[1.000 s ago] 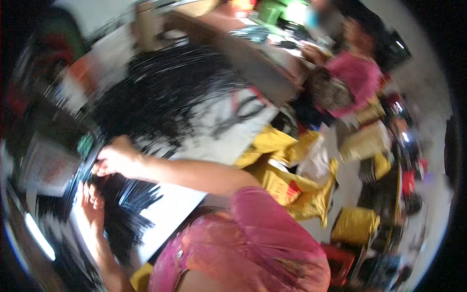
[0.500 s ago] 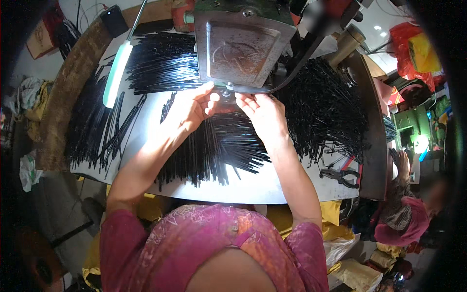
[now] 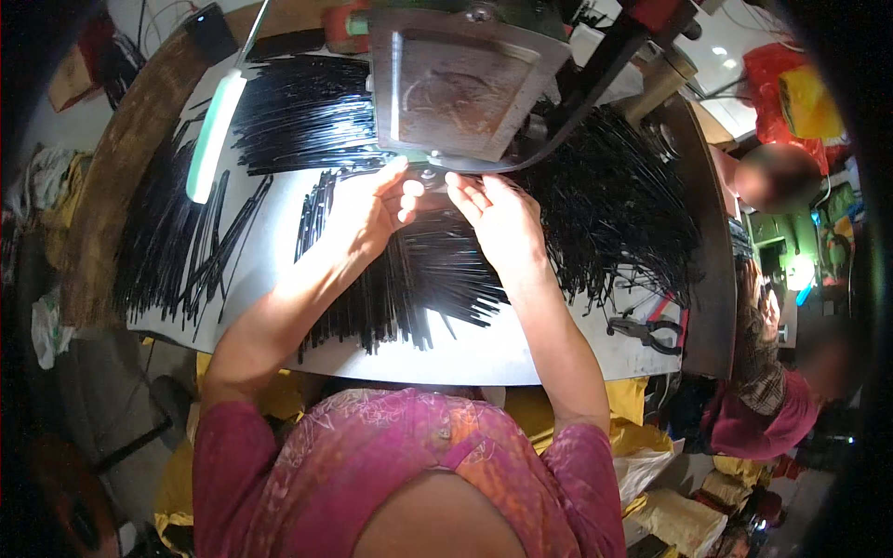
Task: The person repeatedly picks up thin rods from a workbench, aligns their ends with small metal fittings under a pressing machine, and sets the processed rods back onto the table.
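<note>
Both my hands are raised to the lower edge of a metal machine head [image 3: 460,93] with a rusty panel. My left hand [image 3: 370,209] is at its left side, fingers curled and fingertips drawn together near a small round metal part [image 3: 428,174]. Across from it, my right hand [image 3: 507,221] has its fingers pressed together, the tips close to the same part. Whatever thin piece they may hold is too small and glare-washed to make out. Below my hands lies a fanned bundle of thin black rods [image 3: 400,288].
More black rods lie in piles left [image 3: 307,116] and right [image 3: 619,205]. Pliers [image 3: 646,335] rest at the table's right. A lamp with a white-and-green casing [image 3: 216,139] hangs at the left. Beyond the wooden edge [image 3: 712,270], a co-worker [image 3: 767,409] sits by a lit green machine [image 3: 791,251].
My hands keep almost the same place and grip, with the view shifted slightly. At the right, the co-worker's hand has moved up, and another person has come into view behind the table edge.
</note>
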The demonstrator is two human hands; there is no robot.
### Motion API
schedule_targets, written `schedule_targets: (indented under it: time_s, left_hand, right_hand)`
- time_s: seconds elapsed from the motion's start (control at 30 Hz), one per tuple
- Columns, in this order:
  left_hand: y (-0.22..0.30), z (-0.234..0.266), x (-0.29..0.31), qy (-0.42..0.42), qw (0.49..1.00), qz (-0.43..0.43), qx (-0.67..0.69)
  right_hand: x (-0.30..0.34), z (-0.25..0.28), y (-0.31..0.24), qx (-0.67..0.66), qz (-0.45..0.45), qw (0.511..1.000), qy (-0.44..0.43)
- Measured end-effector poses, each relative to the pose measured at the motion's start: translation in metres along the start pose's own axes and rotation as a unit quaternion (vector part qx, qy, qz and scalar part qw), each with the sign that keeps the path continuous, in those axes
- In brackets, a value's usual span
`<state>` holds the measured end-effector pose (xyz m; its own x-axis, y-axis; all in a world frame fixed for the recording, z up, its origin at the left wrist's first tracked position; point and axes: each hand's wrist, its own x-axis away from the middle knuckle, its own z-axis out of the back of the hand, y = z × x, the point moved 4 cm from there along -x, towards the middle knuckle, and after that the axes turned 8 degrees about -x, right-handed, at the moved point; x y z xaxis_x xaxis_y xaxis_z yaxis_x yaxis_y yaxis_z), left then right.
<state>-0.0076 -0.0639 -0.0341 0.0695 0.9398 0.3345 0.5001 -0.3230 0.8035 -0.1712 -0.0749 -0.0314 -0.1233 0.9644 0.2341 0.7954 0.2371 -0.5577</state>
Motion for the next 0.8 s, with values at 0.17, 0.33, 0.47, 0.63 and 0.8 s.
schedule_targets:
  time_s: [0.17, 0.33, 0.47, 0.63, 0.8]
  left_hand:
    - [-0.001, 0.0, -0.002, -0.044, 0.999, 0.013, 0.013]
    - [0.0, 0.009, -0.011, -0.02, 0.999, 0.015, -0.03]
    - [0.007, 0.013, -0.01, -0.028, 0.995, 0.068, -0.074]
    - [0.01, 0.01, 0.002, -0.074, 0.984, 0.032, -0.158]
    - [0.004, 0.005, 0.002, -0.199, 0.977, 0.004, -0.079]
  right_hand:
    - [0.008, -0.004, -0.003, -0.011, 0.007, 0.999, -0.05]
    - [0.032, 0.003, -0.028, 0.203, -0.059, 0.977, -0.036]
    - [0.066, 0.026, -0.085, 0.474, 0.013, 0.878, -0.061]
    - [0.095, 0.064, -0.157, 0.79, 0.198, 0.581, 0.003]
    - [0.097, 0.097, -0.154, 0.9, 0.241, 0.361, 0.046]
